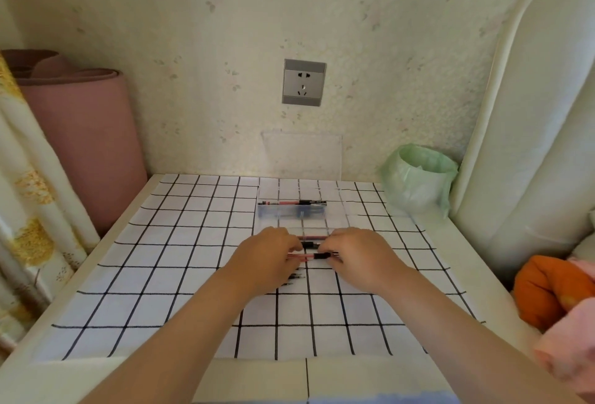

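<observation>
My left hand point(269, 255) and my right hand point(357, 254) meet over the middle of the checked cloth point(161, 274). Between their fingertips both hands pinch one red pen with a black grip point(314, 255), lying level just above the cloth. Two more red pens point(311, 238) lie just behind it between the hands. Several small dark pen tips point(294, 276) show under my left hand. Farther back a clear plastic box point(291, 210) lies on the cloth with one red and black pen point(291, 202) in it.
A clear lid point(302, 155) leans on the wall below a grey socket point(303, 82). A bin lined with a green bag point(418, 178) stands at the back right. A rolled pink mat point(83, 146) stands left, and orange and pink cloth point(547, 294) lies right.
</observation>
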A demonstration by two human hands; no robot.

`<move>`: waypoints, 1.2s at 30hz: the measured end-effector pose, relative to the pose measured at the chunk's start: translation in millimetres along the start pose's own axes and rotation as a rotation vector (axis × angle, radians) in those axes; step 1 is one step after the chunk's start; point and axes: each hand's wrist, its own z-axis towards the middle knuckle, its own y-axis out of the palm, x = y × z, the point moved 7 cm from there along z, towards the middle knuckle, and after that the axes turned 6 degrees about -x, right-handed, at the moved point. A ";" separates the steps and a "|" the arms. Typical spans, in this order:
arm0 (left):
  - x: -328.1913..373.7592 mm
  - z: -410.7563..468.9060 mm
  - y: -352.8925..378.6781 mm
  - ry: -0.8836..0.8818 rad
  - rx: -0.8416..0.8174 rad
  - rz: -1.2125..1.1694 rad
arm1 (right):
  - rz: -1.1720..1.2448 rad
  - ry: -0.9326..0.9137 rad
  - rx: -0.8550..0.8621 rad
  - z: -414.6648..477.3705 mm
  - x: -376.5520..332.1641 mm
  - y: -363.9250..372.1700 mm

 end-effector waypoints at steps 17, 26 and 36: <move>12.8 11.1 -2.4 0.037 0.001 -0.057 | 0.219 0.000 -0.007 -3.5 -9.6 -14.5; 10.3 1.4 -0.4 -0.004 -0.178 -0.191 | 0.228 0.064 -0.262 -0.5 -21.4 16.5; 4.4 -5.0 -4.9 -0.017 -0.264 -0.234 | 0.189 0.016 -0.233 2.5 -31.6 14.4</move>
